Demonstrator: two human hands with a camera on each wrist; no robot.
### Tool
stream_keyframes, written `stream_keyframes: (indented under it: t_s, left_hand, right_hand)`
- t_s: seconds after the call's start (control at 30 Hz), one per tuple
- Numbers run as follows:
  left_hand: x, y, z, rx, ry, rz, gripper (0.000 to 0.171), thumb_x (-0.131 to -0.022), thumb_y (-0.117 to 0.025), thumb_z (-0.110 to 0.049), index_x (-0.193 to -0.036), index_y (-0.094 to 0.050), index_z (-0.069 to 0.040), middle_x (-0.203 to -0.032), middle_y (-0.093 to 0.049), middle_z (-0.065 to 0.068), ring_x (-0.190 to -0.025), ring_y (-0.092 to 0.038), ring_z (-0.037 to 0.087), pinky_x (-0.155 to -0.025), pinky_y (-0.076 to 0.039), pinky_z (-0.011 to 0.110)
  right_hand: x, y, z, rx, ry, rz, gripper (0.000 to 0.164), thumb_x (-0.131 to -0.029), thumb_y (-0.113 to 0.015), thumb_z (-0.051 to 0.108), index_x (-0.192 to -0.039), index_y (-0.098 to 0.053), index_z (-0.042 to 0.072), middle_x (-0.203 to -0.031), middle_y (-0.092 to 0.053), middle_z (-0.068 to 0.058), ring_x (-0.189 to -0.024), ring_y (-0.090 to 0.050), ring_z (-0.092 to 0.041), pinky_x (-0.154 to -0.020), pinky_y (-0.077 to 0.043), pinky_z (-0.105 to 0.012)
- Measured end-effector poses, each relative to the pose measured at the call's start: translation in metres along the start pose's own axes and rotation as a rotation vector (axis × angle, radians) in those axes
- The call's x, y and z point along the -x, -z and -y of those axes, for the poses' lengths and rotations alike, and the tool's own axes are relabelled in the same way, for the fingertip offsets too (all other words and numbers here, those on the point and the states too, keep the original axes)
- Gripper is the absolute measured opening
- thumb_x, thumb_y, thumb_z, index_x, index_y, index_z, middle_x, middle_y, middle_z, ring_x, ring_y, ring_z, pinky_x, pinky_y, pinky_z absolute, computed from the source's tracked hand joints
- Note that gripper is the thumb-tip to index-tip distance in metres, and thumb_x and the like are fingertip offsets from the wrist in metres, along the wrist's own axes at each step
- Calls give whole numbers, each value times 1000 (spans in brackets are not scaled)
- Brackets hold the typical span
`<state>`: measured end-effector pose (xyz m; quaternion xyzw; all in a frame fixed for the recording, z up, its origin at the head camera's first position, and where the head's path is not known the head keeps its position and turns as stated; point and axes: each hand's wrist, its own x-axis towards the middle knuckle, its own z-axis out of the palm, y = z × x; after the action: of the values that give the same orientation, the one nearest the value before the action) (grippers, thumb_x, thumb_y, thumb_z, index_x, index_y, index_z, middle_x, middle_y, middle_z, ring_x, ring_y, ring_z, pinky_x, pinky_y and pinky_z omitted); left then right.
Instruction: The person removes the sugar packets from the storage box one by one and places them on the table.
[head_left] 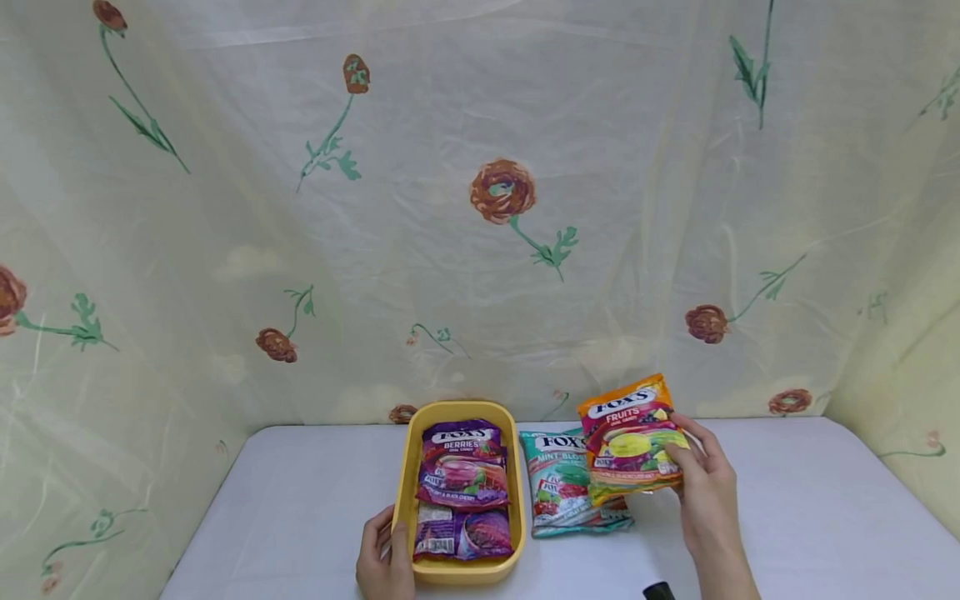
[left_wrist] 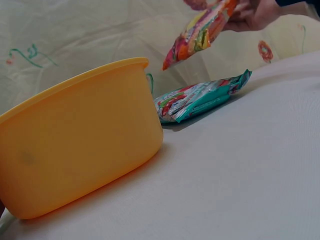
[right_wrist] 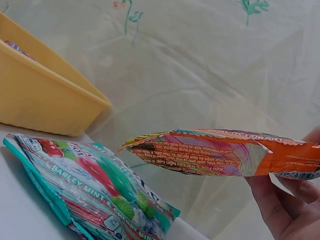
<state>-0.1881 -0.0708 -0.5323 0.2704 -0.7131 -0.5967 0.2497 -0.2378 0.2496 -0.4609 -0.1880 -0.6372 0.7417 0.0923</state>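
My right hand (head_left: 708,483) pinches the right edge of an orange bag of Fox's fruits candy (head_left: 630,437), thumb on its front. The bag hangs above the table; from the right wrist it is seen edge-on. Below and left of it lies a teal bag of mint candy (head_left: 562,492), partly covered by the orange one in the head view. My left hand (head_left: 386,558) holds the near left side of a yellow plastic tub (head_left: 465,573), fingers outside the wall. Inside the tub are a purple berries candy bag (head_left: 462,467) and a second purple bag (head_left: 465,532) nearer me.
A white-covered table (head_left: 300,500) carries everything. Behind it hangs a pale flowered curtain (head_left: 420,250), which also closes off both sides. A small black object (head_left: 658,591) shows at the bottom edge of the head view.
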Motion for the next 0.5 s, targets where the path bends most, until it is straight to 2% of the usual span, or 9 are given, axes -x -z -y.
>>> stream_keyframes:
  t_s: [0.3, 0.5]
  left_hand:
    - [0, 0, 1, -10, 8, 13, 26, -89, -53, -7, -113, -59, 1, -114, -64, 21, -105, -62, 32, -81, -58, 38]
    - [-1, 0, 1, -10, 8, 19, 27, -89, -52, -7, -113, -59, 1, -114, -63, 22, -105, -62, 33, -81, -58, 39]
  right_hand:
    - [-4, 9, -2, -29, -4, -18, 47, -95, -53, 31, -141, -41, 29, -128, -51, 6, -94, -58, 2, -75, -52, -11]
    - [-6, 14, -3, -43, -25, -42, 49, -94, -55, 33, -141, -42, 29, -128, -52, 6, -92, -59, 3, -74, -53, -11]
